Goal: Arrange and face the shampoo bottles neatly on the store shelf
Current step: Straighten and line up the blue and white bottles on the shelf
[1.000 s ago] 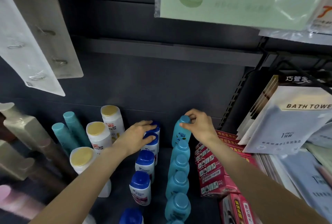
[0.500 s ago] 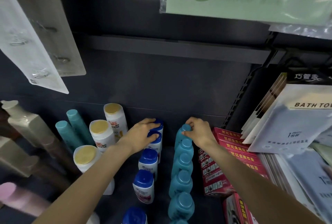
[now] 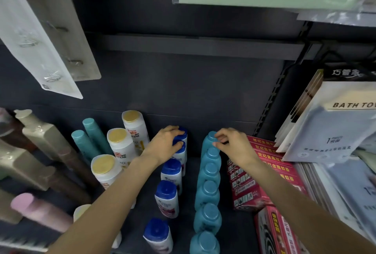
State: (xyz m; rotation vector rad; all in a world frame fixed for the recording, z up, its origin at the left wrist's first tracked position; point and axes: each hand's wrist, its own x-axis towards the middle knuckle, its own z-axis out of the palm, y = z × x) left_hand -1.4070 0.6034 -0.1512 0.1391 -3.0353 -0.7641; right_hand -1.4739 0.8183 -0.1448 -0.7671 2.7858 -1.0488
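**Back-row bottles in hand; teal line tidy, blue line partly straightened**

Head view: the shelf runs from 6 o'clock toward the back panel at 12 o'clock. The left hand sits at about 11 o'clock from the frame's centre-bottom, its fingers curled over the caps of the two rearmost blue-capped bottles, gripping them from above. The right hand, just right of it, pinches the cap of the rearmost teal bottle between thumb and fingertips.

The teal bottles form a single file from 6 o'clock back to 12 o'clock, caps touching or nearly so, and the line looks straight; this file appears largely done, with only the back bottle being seated. The blue-capped row beside it, at 9 o'clock from the teal file, is looser: gaps show between bottles and the nearer ones lean and drift leftward, so spacing and facing there seem left to do. Whether the labels face front cannot be judged from above.

Further toward 9 o'clock, the gold-capped white bottles stand in a slanting line, with slim teal tubes behind them; these look untouched. Red boxes lie at 3 o'clock of the teal file, and bath towel packs hang beyond them.
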